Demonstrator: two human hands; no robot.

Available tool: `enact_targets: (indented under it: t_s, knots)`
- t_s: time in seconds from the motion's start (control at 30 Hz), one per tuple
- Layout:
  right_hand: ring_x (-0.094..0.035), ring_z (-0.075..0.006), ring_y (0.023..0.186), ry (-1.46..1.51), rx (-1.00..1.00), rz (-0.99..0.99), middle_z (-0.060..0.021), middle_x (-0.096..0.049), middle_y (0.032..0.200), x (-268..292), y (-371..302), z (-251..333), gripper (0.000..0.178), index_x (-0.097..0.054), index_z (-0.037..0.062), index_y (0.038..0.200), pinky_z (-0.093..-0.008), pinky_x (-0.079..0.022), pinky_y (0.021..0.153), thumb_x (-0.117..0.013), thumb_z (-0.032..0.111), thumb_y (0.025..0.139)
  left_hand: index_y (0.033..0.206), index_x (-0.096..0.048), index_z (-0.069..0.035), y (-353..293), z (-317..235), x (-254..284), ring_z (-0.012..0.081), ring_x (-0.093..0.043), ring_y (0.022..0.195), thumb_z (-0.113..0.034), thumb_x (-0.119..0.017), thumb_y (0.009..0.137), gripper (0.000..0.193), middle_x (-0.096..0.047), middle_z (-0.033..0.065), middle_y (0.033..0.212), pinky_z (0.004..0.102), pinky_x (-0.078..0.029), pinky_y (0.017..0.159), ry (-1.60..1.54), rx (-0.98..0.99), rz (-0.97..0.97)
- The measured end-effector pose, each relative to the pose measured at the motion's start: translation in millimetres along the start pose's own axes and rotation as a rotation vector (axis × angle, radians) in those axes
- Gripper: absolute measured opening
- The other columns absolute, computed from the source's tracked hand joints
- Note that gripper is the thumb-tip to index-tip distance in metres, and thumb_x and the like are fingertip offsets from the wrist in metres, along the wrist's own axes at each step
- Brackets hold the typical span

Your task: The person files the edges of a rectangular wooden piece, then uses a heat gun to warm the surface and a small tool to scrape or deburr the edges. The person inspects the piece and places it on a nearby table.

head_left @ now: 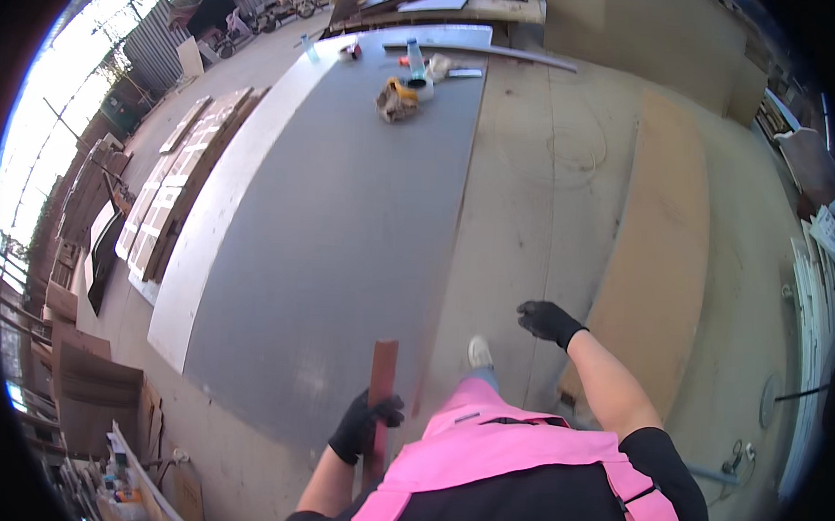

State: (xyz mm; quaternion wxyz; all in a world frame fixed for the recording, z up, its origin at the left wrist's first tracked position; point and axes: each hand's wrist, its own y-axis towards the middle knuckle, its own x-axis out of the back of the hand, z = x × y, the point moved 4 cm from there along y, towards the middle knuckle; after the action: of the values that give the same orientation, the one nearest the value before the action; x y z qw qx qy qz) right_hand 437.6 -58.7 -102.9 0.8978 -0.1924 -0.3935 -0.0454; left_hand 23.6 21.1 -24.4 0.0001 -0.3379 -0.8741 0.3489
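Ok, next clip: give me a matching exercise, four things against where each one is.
Things:
1. wood strip
2. right hand
3. grey sheet
4. bottle

Places:
A. at the far end of the sheet, among small items
B. flat on the floor, ahead of the person
C. gripped in the gloved left hand
D. out to the side, holding nothing

Pairs: 1-C, 2-D, 3-B, 4-A
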Motion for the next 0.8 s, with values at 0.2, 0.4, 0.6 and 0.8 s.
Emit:
enact_targets:
  t_s: [0.2,0.4,0.6,0.8]
  knots:
    - [-0.067,-0.0383,0.094,-0.065,0.067,-0.073,-0.0234,-0.07,0.099,135.4,146.0,-4.2,0.034,-0.068,0.0025,0.109,-0.0449,-0.054,0.086,-0.062,0.026,0.086,0.113,-0.055,-0.001,101.8,-127.0,-50.1,0.0171,-0.063,0.082,-0.021,-0.07,0.09,0.034,-0.062,0.0083,0.097,0.0333,-0.053,0.074,-0.123,-0.125,0.023]
    - [-0.066,-0.0384,0.099,-0.061,0.04,-0.113,-0.0233,-0.069,0.103,234.3,311.0,-39.3,0.036,-0.068,0.0009,0.107,-0.045,-0.051,0.09,-0.059,0.03,0.087,0.11,-0.056,-0.001,167.1,-213.9,-84.2,0.0167,-0.062,0.081,-0.022,-0.071,0.089,0.033,-0.062,0.0067,0.093,0.0334,-0.052,0.076,-0.089,-0.135,-0.099]
    - [-0.062,-0.0352,0.111,-0.237,0.082,-0.278,-0.0168,-0.064,0.123,308.6,549.7,-63.5,0.037,-0.066,0.0111,0.118,-0.046,-0.05,0.096,-0.056,0.028,0.087,0.104,-0.059,-0.001,251.5,-279.8,-126.8,0.0151,-0.063,0.083,-0.016,-0.07,0.086,0.026,-0.063,0.0066,0.092,0.0304,-0.05,0.078,-0.116,-0.097,-0.301]
    - [-0.063,-0.0333,0.11,-0.363,0.203,-0.301,-0.0129,-0.064,0.124,383.0,773.2,-77.8,0.037,-0.065,0.0149,0.122,-0.0445,-0.05,0.094,-0.053,0.019,0.087,0.109,-0.064,0.002,393.3,-378.3,-192.1,0.0181,-0.066,0.093,-0.01,-0.072,0.083,0.029,-0.068,0.0093,0.101,0.0329,-0.052,0.086,-0.21,-0.079,-0.39]
